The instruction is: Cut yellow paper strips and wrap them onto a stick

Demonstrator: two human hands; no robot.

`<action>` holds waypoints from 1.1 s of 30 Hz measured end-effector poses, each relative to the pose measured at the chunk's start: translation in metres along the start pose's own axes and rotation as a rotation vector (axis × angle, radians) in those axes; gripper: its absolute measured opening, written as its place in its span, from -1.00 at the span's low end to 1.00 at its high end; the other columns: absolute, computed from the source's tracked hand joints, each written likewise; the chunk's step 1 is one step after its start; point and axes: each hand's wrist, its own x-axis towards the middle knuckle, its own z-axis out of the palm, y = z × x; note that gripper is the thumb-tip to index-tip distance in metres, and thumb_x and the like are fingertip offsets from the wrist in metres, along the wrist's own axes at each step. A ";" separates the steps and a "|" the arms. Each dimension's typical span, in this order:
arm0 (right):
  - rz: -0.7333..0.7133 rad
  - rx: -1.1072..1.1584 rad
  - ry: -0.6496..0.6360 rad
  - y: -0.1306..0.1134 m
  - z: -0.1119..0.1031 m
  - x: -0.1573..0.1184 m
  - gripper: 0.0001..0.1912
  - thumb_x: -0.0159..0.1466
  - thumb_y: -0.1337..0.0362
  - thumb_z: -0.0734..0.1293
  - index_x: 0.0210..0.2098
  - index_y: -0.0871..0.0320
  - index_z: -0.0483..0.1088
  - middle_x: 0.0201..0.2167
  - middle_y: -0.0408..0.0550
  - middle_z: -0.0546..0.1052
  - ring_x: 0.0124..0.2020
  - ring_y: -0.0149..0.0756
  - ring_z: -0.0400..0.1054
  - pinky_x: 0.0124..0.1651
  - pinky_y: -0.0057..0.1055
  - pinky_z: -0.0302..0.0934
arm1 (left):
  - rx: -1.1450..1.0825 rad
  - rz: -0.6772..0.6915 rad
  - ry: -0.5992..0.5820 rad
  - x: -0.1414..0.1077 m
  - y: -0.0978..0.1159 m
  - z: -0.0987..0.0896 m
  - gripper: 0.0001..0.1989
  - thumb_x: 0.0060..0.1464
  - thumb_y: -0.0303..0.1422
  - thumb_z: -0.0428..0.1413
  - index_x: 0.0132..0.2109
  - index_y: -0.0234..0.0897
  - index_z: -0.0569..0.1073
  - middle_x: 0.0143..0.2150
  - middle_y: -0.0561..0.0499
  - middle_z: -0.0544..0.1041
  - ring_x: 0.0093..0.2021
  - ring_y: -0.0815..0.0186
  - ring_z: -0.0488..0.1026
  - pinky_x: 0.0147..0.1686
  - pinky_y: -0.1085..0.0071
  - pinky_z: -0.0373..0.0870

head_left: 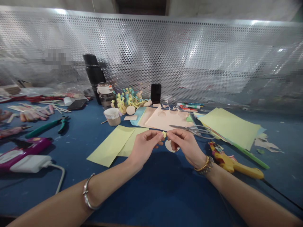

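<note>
A small piece of yellow paper (164, 134) is between my hands, just above the blue table. My left hand (147, 141) pinches it between thumb and index finger. From the other side, the closed fingertips of my right hand (185, 143) grip its edge; its exact folds are too small to make out. Below my right fingers lies a pale paper disc (168, 145), partly hidden by them. Two yellow paper pieces (111, 146) rest beside my left hand. Scissors (197, 130) lie behind my right hand, by cut peach paper (163, 118).
A yellow glue gun (241, 167) with a cord, a green stick-like strip (252, 156) and yellow sheets (229, 126) lie right. Leftward are pliers (44, 127), a purple device (35, 146) and a white adapter (30, 164). Behind stand a cup (113, 119), paper flowers (129, 99) and a phone (155, 93).
</note>
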 end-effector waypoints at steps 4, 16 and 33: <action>0.007 -0.030 -0.008 0.000 -0.001 0.000 -0.73 0.16 0.09 0.36 -0.41 0.21 0.44 -0.74 -0.25 0.31 -0.69 -0.51 0.14 -0.61 -0.53 0.07 | -0.007 -0.003 0.001 -0.001 -0.001 0.000 -0.74 0.02 -0.17 0.19 -0.31 -0.30 0.53 -0.41 0.04 0.54 -0.39 0.43 0.43 -0.41 0.55 0.31; -0.015 -0.066 -0.016 -0.001 0.000 -0.001 -0.73 0.18 0.09 0.33 -0.41 0.21 0.40 -0.73 -0.26 0.31 -0.69 -0.52 0.14 -0.61 -0.53 0.09 | -0.014 0.029 -0.026 -0.001 0.001 0.001 -0.74 0.04 -0.16 0.17 -0.28 -0.30 0.54 -0.37 0.00 0.57 -0.40 0.41 0.45 -0.42 0.54 0.33; -0.001 0.039 -0.046 -0.001 -0.001 0.000 -0.73 0.19 0.08 0.33 -0.41 0.19 0.39 -0.71 -0.26 0.32 -0.69 -0.51 0.16 -0.59 -0.52 0.08 | 0.009 0.066 -0.008 -0.001 0.002 0.001 -0.75 -0.02 -0.21 0.21 -0.24 -0.30 0.56 -0.37 -0.02 0.58 -0.37 0.33 0.48 -0.41 0.47 0.36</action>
